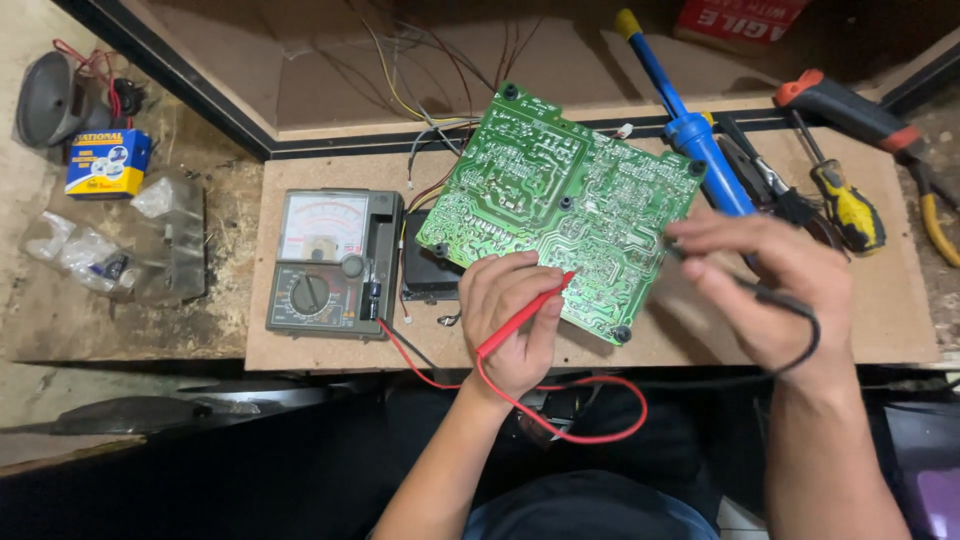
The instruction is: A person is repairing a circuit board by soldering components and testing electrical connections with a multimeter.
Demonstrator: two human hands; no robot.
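A green circuit board (pixel 560 200) lies solder side up on a wooden bench top (pixel 880 310). My left hand (pixel 510 320) holds a red test probe (pixel 525 313) like a pen, its tip touching the board's near edge. My right hand (pixel 765 285) pinches a black test probe (pixel 775 297) against the board's right side. Red and black leads (pixel 590 430) loop down toward my lap. A grey analogue multimeter (pixel 330 262) with a dial sits just left of the board.
A blue-handled soldering iron (pixel 690 130) lies behind my right hand. A yellow-and-black screwdriver (pixel 845 205) and red-handled pliers (pixel 850 110) rest at the far right. A small blue-and-yellow box (pixel 108 162), plastic bags (pixel 85 250) and a grey funnel-shaped part (pixel 50 98) sit at the left.
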